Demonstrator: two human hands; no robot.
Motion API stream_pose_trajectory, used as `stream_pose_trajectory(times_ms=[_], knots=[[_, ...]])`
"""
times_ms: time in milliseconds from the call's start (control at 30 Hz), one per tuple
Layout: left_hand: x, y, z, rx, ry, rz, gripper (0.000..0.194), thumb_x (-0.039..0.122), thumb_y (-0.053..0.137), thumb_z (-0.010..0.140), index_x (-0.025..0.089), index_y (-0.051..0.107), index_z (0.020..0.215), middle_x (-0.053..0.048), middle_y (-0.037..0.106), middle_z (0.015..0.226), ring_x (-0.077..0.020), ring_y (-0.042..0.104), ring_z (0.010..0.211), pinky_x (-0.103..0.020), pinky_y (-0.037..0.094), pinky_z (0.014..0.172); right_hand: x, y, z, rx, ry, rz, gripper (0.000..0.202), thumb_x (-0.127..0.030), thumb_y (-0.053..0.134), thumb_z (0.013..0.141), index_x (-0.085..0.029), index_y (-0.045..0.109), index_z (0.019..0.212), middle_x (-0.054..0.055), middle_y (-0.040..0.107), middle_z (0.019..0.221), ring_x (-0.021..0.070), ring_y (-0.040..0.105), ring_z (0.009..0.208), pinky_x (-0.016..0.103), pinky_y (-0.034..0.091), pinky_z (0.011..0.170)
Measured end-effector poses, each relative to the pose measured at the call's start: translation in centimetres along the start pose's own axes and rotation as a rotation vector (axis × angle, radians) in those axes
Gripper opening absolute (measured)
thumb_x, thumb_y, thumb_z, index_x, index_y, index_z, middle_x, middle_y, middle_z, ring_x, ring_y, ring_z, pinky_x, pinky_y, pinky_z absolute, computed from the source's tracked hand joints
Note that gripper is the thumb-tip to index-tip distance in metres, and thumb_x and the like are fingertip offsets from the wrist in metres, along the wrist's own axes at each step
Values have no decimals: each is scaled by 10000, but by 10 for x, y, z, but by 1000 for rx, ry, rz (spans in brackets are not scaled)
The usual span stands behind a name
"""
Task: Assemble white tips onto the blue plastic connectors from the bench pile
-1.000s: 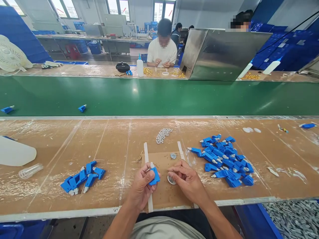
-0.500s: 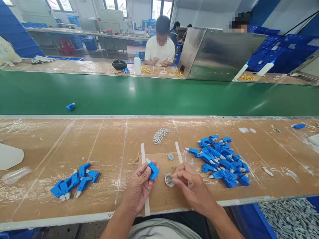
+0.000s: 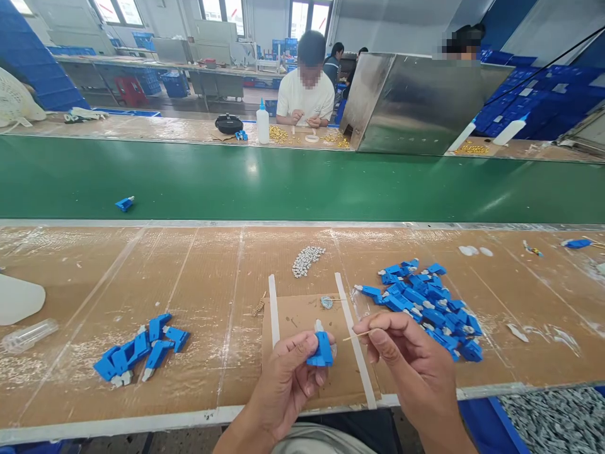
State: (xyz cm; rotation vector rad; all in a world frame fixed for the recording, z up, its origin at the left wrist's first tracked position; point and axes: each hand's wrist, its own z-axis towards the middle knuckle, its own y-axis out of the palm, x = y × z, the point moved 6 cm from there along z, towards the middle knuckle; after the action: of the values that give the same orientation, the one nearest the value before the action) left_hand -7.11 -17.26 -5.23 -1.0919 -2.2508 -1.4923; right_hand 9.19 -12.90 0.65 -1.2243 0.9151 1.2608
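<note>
Between the thumb and fingers of my left hand (image 3: pixel 293 372) is a blue plastic piece (image 3: pixel 321 350) with a pale tip pointing up. My right hand (image 3: pixel 410 359) pinches a thin wooden stick (image 3: pixel 355 337), its end pointing left toward the blue piece but apart from it. Both hands are above a cardboard sheet (image 3: pixel 293 321) with white tape strips. A pile of blue pieces (image 3: pixel 425 302) lies behind my right hand, and a smaller group (image 3: pixel 142 347) lies on the left. Small grey parts (image 3: pixel 307 260) are heaped beyond the cardboard.
Behind the brown table (image 3: pixel 198 252) runs a green belt (image 3: pixel 283 180) carrying a single blue piece (image 3: pixel 125 203). A person (image 3: pixel 305 94) sits across it, near a white bottle (image 3: pixel 263 123). A bin of grey parts (image 3: pixel 558 413) is at the lower right.
My left hand has moved right with the blue piece, over where the small round dish showed. My right hand has lifted away to the right with the stick. The piece on the belt has shifted slightly left.
</note>
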Motion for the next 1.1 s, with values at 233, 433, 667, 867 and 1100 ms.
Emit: stream_pose_trajectory(times_ms=[233,433,667,867,1100], knots=[[-4,2,-1,-11,-20,24,319,378,723,827,72,717,916,-54,590,777,-51,508,529,-133,301,402,-18,12,-11,-25,-211,-194,135,-184,554,977,-259,644,1045,51,705,993,174,644,781,314,546,710],[-8,2,-2,-14,-50,11,300,382,732,820,89,670,835,-15,538,670,-56,489,512,-136,306,408,-23,20,-11,-63,-296,-250,188,-129,544,971,-259,632,1075,20,704,970,154,649,837,286,533,764],[-9,1,-1,-26,-61,-1,308,375,723,826,79,696,907,-24,548,700,-55,496,503,-139,298,391,-24,24,-10,-104,-328,-236,205,-96,534,967,-246,618,1077,21,697,972,158,653,898,278,522,776],[-11,-2,0,-44,-63,-17,278,357,719,831,86,722,895,-37,574,726,-53,503,511,-139,311,407,-20,28,-12,-146,-326,-200,232,-66,516,960,-240,606,1084,34,687,974,177,646,937,312,518,814],[-13,0,0,-81,-99,-36,315,355,723,827,77,741,975,-56,581,756,-52,487,519,-142,296,413,-19,30,-13,-190,-343,-264,281,-37,518,935,-260,592,1087,58,689,963,224,652,935,384,514,813]])
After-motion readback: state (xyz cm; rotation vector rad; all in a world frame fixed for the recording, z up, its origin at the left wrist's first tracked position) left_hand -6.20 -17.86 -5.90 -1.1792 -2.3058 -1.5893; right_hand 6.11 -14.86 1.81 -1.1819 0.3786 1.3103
